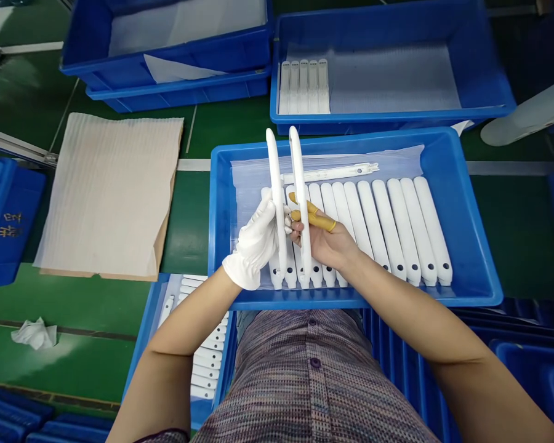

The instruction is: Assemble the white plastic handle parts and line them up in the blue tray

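Head view: from my remote seat, I see the gloved left hand (253,243) clenched around one white handle (277,184), while the right hand (323,240), its yellow finger cots (313,220) curled, grasps a second handle (299,178). Both handles stand nearly upright, side by side, at 12 o'clock over the blue tray (221,215), above a row of handles (397,227) lying in it. Another bin (388,120) sits farther out at 1 o'clock.

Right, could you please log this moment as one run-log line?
left hand: white glove, holds white bar | right hand: yellow finger cots, holds second bar
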Demonstrator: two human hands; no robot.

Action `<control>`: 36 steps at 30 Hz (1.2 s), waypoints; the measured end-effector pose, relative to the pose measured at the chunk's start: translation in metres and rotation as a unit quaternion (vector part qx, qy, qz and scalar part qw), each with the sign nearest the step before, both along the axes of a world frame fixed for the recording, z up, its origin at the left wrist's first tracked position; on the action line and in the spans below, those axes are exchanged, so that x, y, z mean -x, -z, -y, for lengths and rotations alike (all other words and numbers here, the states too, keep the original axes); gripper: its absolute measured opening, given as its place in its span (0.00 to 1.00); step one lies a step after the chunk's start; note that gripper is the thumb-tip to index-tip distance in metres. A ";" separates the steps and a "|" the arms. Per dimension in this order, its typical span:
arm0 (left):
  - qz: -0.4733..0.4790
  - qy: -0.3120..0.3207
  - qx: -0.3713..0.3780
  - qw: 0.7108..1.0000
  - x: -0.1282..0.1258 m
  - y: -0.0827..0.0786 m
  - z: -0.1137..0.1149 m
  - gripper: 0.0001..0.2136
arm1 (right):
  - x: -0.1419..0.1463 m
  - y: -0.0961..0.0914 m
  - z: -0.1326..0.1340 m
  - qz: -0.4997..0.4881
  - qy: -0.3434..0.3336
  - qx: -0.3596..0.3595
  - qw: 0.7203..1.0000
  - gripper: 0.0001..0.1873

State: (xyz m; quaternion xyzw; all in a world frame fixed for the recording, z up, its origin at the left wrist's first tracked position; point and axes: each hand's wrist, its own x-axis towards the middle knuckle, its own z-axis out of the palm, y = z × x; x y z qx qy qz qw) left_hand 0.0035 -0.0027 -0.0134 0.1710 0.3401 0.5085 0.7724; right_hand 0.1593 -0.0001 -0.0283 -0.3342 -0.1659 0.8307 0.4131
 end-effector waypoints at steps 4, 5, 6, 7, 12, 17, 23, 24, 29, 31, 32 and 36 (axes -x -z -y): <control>-0.014 0.003 0.011 1.000 -0.001 0.001 0.000 0.06 | 0.001 0.001 -0.001 -0.010 0.001 0.021 1.000 0.15; -0.017 0.004 0.012 1.000 -0.001 0.001 0.000 0.07 | 0.001 0.001 -0.001 -0.015 0.000 0.023 1.000 0.15; -0.017 0.004 0.012 1.000 -0.001 0.002 0.000 0.07 | 0.001 0.001 -0.001 -0.020 0.001 0.024 0.999 0.15; -0.015 0.004 0.009 1.000 -0.002 0.002 0.000 0.07 | 0.000 0.001 -0.001 -0.027 0.001 0.025 0.999 0.16; -0.011 -0.002 -0.025 1.000 -0.002 0.004 0.000 0.09 | -0.002 0.003 -0.001 -0.036 -0.005 0.003 0.999 0.19; -0.055 -0.022 -0.061 0.996 0.003 0.006 0.000 0.13 | -0.002 0.003 0.001 -0.024 -0.012 -0.012 1.000 0.20; -0.255 -0.127 -0.157 0.946 0.017 -0.009 -0.009 0.40 | 0.006 0.005 0.014 -0.062 -0.112 -0.036 0.991 0.20; -0.279 -0.150 -0.170 0.933 0.019 -0.012 -0.012 0.40 | 0.007 0.006 0.017 -0.061 -0.138 -0.041 0.988 0.21; -0.203 -0.205 -0.154 0.945 0.027 -0.011 -0.024 0.28 | 0.008 0.011 0.018 -0.036 -0.179 -0.058 0.982 0.21; -0.124 -0.147 -0.108 0.975 0.026 -0.007 -0.023 0.30 | 0.007 0.011 0.014 -0.022 -0.127 -0.070 0.989 0.20; -0.093 -0.114 -0.080 0.986 0.024 -0.005 -0.022 0.30 | 0.006 0.010 0.011 -0.012 -0.094 -0.073 0.993 0.21; -0.011 -0.015 0.014 1.000 0.016 -0.003 -0.013 0.21 | 0.005 0.008 0.001 0.021 0.013 -0.071 0.997 0.22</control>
